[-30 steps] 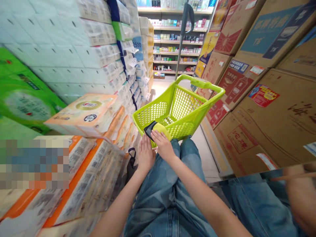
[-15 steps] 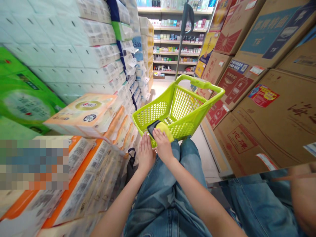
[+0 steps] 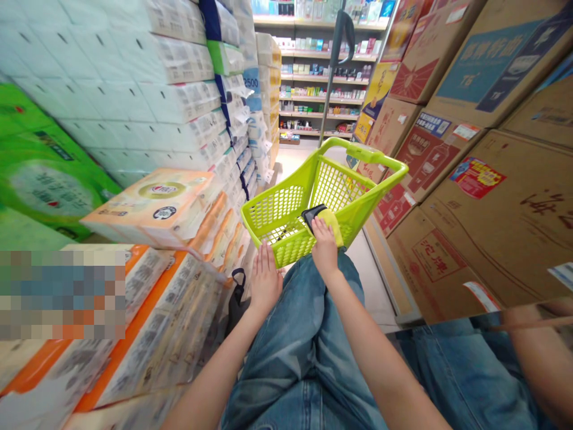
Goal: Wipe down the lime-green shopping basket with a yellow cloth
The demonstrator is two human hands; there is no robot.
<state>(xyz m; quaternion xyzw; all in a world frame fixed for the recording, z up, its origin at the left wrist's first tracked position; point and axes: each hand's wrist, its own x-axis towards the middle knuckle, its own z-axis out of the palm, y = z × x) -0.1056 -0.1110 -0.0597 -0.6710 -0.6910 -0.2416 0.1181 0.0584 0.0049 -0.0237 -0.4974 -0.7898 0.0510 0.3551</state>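
Note:
My right hand [image 3: 324, 248] sits over the near part of a lime-green plastic shopping basket [image 3: 358, 156], shut on a black phone [image 3: 314, 216] and a yellow soft item [image 3: 333, 227]. The phone's lower part and the yellow item's underside are hidden by my fingers. My left hand [image 3: 266, 280] rests flat against the basket's near rim, fingers slightly apart, holding nothing. Below both hands are my legs in blue jeans [image 3: 290, 340].
Stacked tissue packs [image 3: 147, 209] form a tall wall on the left, and brown cartons [image 3: 470, 227] stand on the right. A grey basket pole [image 3: 333, 77] rises ahead. Shelves of goods [image 3: 322, 89] line the aisle's far end. A black bag strap [image 3: 237, 298] hangs by my left hand.
My right hand has moved to the right and forward over the basket, carrying the phone and yellow item with it. My left hand has stayed at the rim.

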